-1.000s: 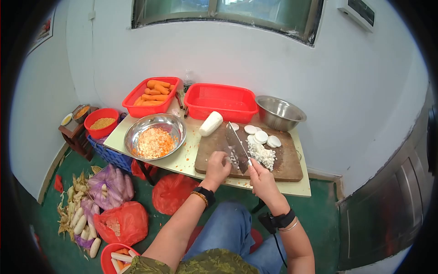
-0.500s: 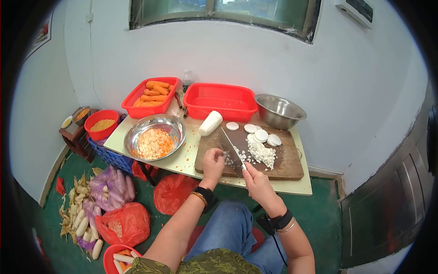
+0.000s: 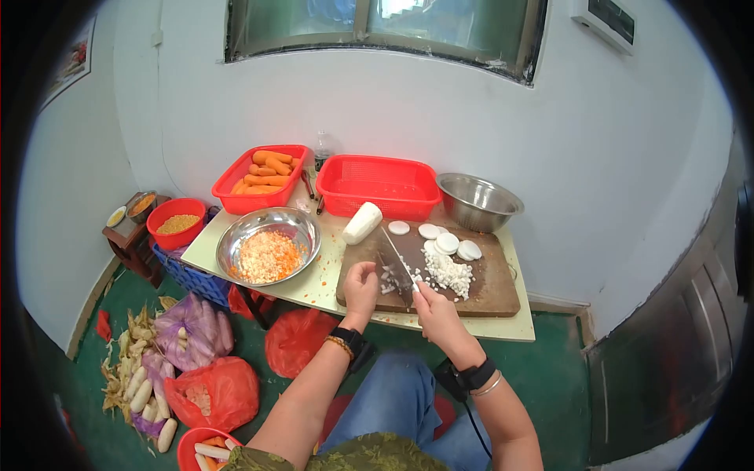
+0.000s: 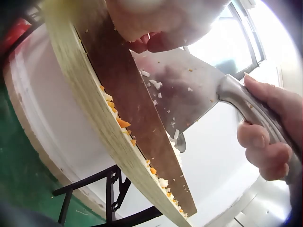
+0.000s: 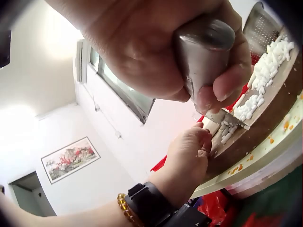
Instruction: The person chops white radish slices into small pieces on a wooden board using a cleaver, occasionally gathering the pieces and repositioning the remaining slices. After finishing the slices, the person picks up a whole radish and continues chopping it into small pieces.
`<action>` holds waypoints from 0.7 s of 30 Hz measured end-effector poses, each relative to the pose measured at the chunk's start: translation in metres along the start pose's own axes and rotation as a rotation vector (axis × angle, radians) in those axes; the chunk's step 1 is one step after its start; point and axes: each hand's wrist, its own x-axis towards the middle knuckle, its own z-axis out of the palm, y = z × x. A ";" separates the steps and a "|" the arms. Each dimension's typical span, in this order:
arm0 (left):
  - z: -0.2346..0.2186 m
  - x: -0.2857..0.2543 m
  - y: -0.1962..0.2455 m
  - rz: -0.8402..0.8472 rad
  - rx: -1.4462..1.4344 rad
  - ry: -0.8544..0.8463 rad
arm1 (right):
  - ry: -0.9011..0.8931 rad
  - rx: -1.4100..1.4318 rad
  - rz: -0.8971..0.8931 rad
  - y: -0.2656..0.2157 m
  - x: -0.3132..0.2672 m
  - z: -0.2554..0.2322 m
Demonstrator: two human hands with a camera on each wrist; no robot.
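My right hand (image 3: 441,318) grips the metal handle of a cleaver (image 3: 399,265), whose blade stands on edge over the wooden cutting board (image 3: 491,290). The left hand (image 3: 362,289) is at the board's near left, fingers curled in close beside the blade. Nothing shows between those fingers; their undersides are partly hidden. Small white radish bits (image 4: 156,85) cling to the blade and lie between it and the left hand. Right of the blade is a heap of diced white radish (image 3: 449,275), with several round radish slices (image 3: 446,243) behind it. A thick peeled radish piece (image 3: 363,224) rests across the board's far left corner.
A steel bowl (image 3: 232,268) of chopped orange and white bits stands left of the board. Behind are a red basket of carrots (image 3: 224,192), an empty-looking red basket (image 3: 377,208) and a deep steel bowl (image 3: 479,212). Red bags (image 3: 294,345) lie on the floor.
The cleaver has shifted left and toward me, and the left hand has drawn slightly left. More of the diced radish and a slice behind the blade now show. The view has tilted slightly upward.
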 end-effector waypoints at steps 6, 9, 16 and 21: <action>0.000 -0.001 -0.005 -0.007 -0.049 -0.001 | -0.015 0.060 0.051 -0.003 -0.015 -0.009; 0.000 -0.001 -0.001 -0.018 -0.069 -0.006 | -0.017 0.021 0.046 -0.020 -0.019 -0.011; -0.002 -0.002 -0.001 0.014 0.029 -0.012 | -0.044 -0.142 -0.031 -0.017 -0.006 -0.007; -0.002 0.000 -0.005 0.025 0.052 -0.021 | -0.043 -0.286 -0.077 -0.027 -0.011 -0.002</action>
